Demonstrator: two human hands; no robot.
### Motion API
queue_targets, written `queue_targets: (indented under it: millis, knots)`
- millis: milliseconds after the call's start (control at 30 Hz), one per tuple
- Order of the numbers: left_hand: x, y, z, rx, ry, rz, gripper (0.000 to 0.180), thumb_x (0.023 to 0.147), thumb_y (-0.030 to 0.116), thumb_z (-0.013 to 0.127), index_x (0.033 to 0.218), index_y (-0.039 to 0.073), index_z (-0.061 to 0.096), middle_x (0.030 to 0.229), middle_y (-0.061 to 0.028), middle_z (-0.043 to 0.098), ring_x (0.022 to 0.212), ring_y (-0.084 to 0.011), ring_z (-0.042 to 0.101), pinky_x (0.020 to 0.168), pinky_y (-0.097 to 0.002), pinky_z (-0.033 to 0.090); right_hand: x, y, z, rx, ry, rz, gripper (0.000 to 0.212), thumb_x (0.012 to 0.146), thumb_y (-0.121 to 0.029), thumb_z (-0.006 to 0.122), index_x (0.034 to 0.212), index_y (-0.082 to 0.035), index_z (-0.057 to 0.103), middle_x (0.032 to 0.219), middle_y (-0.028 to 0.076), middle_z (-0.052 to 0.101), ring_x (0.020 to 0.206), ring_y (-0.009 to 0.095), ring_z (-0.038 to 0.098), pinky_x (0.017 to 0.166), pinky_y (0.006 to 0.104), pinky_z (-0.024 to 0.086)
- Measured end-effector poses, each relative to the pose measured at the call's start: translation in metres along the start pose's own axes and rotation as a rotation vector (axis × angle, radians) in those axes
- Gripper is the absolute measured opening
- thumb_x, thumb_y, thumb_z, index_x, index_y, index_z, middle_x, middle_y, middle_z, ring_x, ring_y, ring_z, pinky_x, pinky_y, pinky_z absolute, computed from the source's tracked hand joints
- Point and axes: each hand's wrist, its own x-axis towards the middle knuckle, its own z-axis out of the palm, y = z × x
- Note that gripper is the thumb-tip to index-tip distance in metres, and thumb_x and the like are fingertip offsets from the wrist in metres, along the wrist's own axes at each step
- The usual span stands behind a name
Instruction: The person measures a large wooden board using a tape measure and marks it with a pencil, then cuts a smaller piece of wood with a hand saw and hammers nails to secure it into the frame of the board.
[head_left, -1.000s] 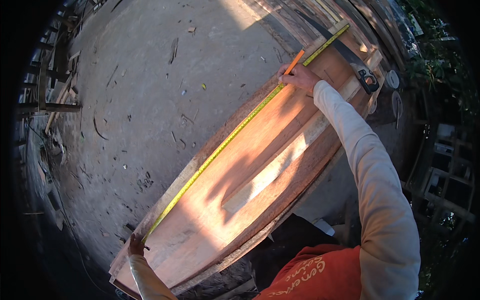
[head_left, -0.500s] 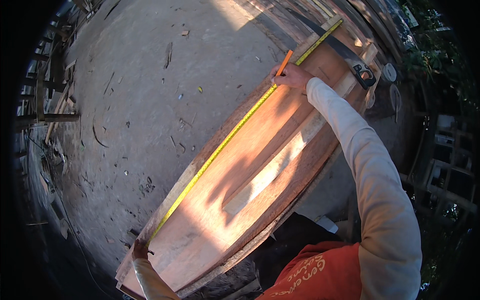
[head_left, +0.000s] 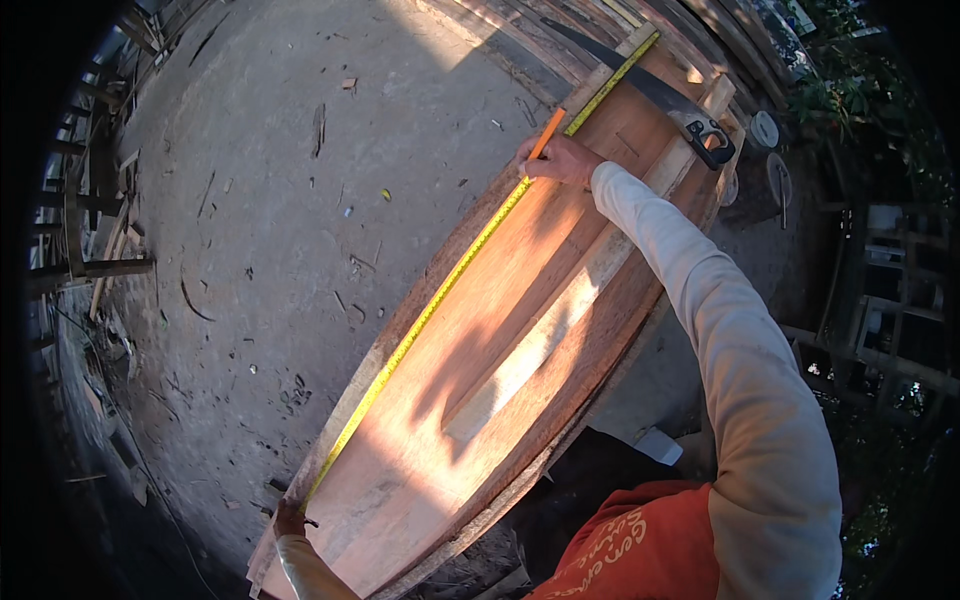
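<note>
A long yellow tape measure (head_left: 425, 324) runs along the left edge of a large reddish wooden panel (head_left: 400, 475), from the near end to the far end. My left hand (head_left: 291, 519) is closed at the near end of the tape, by the panel's edge; its fingers are partly hidden in shadow. Farther up, my right hand (head_left: 565, 161) grips an orange pencil (head_left: 546, 133) and rests over the tape at the panel's left edge. A pale wooden strip (head_left: 535, 345) lies lengthwise on the panel, right of the tape.
A handsaw (head_left: 712, 145) with a dark handle lies across the panel's far end. Planks (head_left: 540, 50) are stacked beyond it. Small debris dots the concrete floor (head_left: 270, 180). A pale round container (head_left: 763, 130) stands at the far right, and timber (head_left: 115, 268) leans at the left.
The panel, tape and saw have shifted slightly left in view as the camera moved. My right hand stays at the tape with the pencil, and my left hand keeps the near end.
</note>
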Motion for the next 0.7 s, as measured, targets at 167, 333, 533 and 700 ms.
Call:
queue_targets:
  millis: [167,333,533,700]
  knots:
    - [-0.004,-0.008,-0.009,-0.073,0.039,-0.028,0.045,0.076,0.017,0.066,0.120,0.012,0.073,0.140,-0.0147,0.060,0.114,-0.0325,0.067,0.095,-0.0398,0.055,-0.001,-0.010,0.004,0.015,0.013,-0.019,0.025,0.088,-0.030,0.067,0.099,-0.007,0.071,0.089,0.006,0.071,0.088,0.017,0.065,0.084,0.0332,0.049]
    - [-0.004,0.008,-0.011,-0.068,-0.012,-0.075,0.044,0.074,0.016,0.068,0.118,0.011,0.074,0.142,-0.0130,0.060,0.115,-0.0318,0.067,0.097,-0.0401,0.054,-0.009,-0.008,0.003,0.009,0.016,0.023,0.025,0.090,-0.029,0.068,0.101,-0.007,0.069,0.090,0.004,0.068,0.089,0.015,0.064,0.084,0.0318,0.049]
    - [-0.008,0.006,-0.019,-0.051,-0.017,-0.075,0.041,0.074,0.017,0.069,0.115,0.012,0.076,0.144,-0.0135,0.058,0.120,-0.0326,0.065,0.102,-0.0399,0.051,-0.011,-0.010,0.002,-0.027,0.028,-0.030,0.024,0.090,-0.028,0.068,0.102,-0.007,0.069,0.095,0.005,0.069,0.091,0.017,0.065,0.086,0.0324,0.049]
    - [-0.006,-0.002,-0.010,-0.135,0.014,-0.038,0.042,0.075,0.021,0.070,0.116,0.014,0.075,0.145,-0.0149,0.057,0.126,-0.0329,0.061,0.106,-0.0395,0.049,-0.007,0.001,0.004,-0.082,-0.044,-0.030,0.026,0.089,-0.027,0.069,0.105,-0.007,0.071,0.099,0.007,0.072,0.095,0.018,0.067,0.089,0.0329,0.050]
